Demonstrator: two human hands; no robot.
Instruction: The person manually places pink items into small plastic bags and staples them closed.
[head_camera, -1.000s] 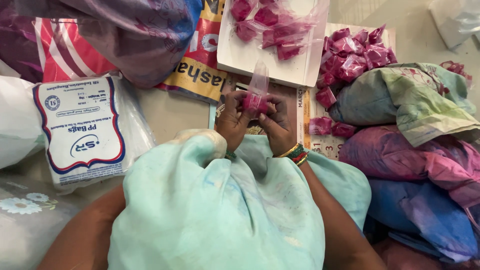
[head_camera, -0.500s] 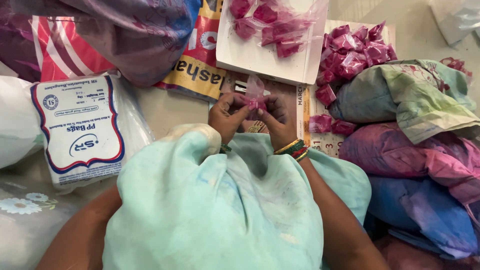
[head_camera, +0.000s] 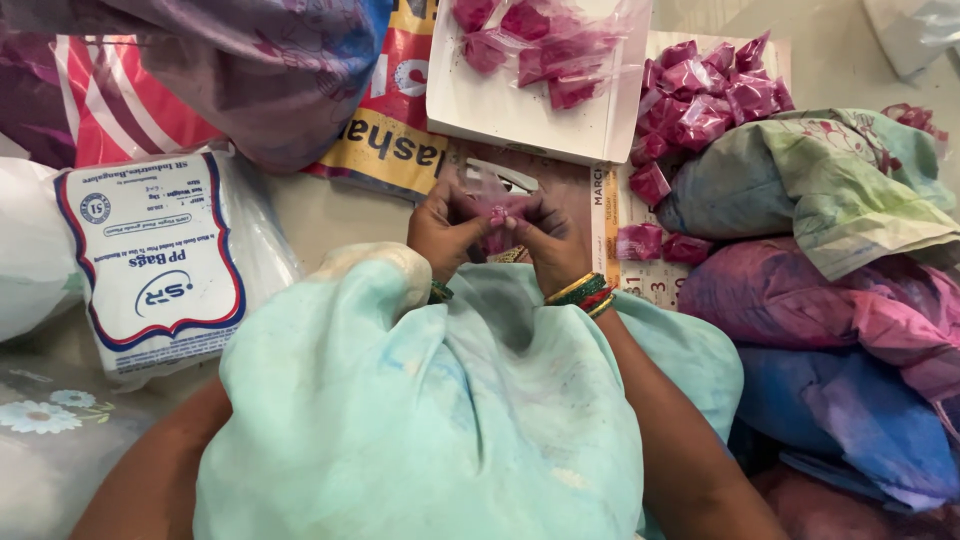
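Both hands meet over a small clear plastic pouch (head_camera: 497, 213) with pink powder in it. My left hand (head_camera: 445, 228) pinches its left side and my right hand (head_camera: 549, 243), with coloured bangles at the wrist, pinches its right side. The pouch's top is folded down between the fingers. A large pale green cloth sack (head_camera: 420, 400) lies in my lap beneath the forearms and hides the lower arms. Beyond the hands sits a white tray (head_camera: 520, 115) holding several filled pink pouches.
A heap of filled pink pouches (head_camera: 705, 95) lies to the right of the tray on a paper calendar sheet (head_camera: 640, 275). Stained cloth sacks (head_camera: 810, 190) pile up at right. A white packet of plastic bags (head_camera: 155, 260) lies at left, purple sacks behind it.
The pouch stood upright with its open top raised a second ago; now it is lower, its top folded down between the fingers. Both hands stay in place.
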